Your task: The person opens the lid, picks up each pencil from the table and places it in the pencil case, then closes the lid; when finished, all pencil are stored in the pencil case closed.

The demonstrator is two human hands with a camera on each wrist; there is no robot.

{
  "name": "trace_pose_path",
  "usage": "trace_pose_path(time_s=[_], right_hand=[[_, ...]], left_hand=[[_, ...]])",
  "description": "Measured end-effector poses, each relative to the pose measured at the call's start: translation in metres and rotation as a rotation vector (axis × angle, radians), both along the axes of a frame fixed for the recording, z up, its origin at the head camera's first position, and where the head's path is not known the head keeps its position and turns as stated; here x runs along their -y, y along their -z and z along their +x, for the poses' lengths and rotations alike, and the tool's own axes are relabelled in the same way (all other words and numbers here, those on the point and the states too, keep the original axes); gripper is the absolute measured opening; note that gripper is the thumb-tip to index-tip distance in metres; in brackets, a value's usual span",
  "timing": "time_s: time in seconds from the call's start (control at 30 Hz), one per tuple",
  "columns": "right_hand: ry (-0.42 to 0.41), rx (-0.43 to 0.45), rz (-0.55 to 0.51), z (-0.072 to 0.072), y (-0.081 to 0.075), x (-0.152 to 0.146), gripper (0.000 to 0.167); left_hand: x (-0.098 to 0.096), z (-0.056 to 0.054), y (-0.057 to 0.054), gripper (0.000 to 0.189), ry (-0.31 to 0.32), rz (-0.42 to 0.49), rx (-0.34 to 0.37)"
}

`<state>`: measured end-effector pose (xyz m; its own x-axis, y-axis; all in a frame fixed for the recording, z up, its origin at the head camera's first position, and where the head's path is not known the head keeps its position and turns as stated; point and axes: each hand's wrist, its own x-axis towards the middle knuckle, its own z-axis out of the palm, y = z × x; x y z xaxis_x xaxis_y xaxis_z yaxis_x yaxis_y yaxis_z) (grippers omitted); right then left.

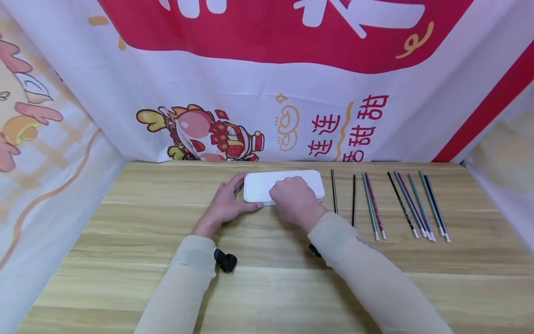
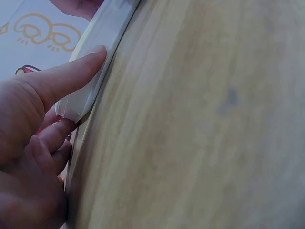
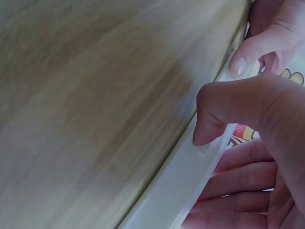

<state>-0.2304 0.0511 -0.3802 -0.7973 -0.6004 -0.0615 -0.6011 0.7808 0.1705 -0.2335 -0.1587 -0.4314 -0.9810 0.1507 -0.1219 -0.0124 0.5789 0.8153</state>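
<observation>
A white, lidded pencil case lies closed near the table's back edge. My left hand holds its left end; in the left wrist view the thumb lies along the front side while the other fingers reach round the end. Over the middle of the lid is my right hand. Its bent thumb presses the front side of the case in the right wrist view, with the other fingers against the lid. The right hand hides part of the case in the head view.
To the right of the case lie two black pencils, then a teal-and-maroon pair of pencils. Farther right is a group of several pencils with white erasers toward me. A printed curtain hangs behind the wooden table.
</observation>
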Motion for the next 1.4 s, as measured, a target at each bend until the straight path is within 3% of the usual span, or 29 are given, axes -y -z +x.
trace_pose_path(time_s=[0.13, 0.27, 0.37, 0.5, 0.6, 0.7, 0.8, 0.93, 1.03, 1.2, 1.4], right_hand=[[-0.004, -0.019, 0.015, -0.001, 0.001, -0.002, 0.015], [-0.003, -0.069, -0.052, 0.000, 0.001, -0.012, 0.010], [0.004, -0.112, -0.166, 0.000, -0.001, -0.028, 0.010], [0.052, -0.142, -0.386, -0.002, -0.004, -0.056, 0.023], [0.187, -0.067, -0.576, -0.007, -0.008, -0.076, 0.034], [0.373, 0.078, -0.784, -0.016, -0.009, -0.092, 0.037], [0.507, 0.201, -0.982, -0.028, -0.004, -0.101, 0.038], [0.626, 0.304, -1.121, -0.039, -0.001, -0.109, 0.048], [0.700, 0.335, -1.134, -0.045, 0.000, -0.109, 0.052], [0.780, 0.374, -1.159, -0.055, 0.013, -0.101, 0.043], [0.792, 0.264, -1.122, -0.063, 0.028, -0.089, 0.037]], left_hand=[[0.000, 0.000, 0.000, 0.102, -0.010, 0.017, 0.020], [0.000, 0.001, -0.002, 0.103, -0.035, 0.049, 0.054], [0.001, 0.002, -0.003, 0.103, -0.048, 0.078, 0.073], [0.000, 0.003, -0.004, 0.106, -0.068, 0.105, 0.088], [-0.001, 0.004, -0.004, 0.107, -0.081, 0.096, 0.098], [-0.001, 0.004, -0.003, 0.106, -0.085, 0.075, 0.094], [0.000, 0.003, -0.001, 0.103, -0.074, 0.055, 0.074], [-0.001, 0.003, 0.001, 0.097, -0.068, 0.044, 0.054], [-0.002, 0.003, 0.001, 0.094, -0.073, 0.052, 0.051], [-0.001, 0.003, 0.001, 0.093, -0.062, 0.062, 0.058], [0.000, 0.004, -0.001, 0.091, -0.053, 0.069, 0.058]])
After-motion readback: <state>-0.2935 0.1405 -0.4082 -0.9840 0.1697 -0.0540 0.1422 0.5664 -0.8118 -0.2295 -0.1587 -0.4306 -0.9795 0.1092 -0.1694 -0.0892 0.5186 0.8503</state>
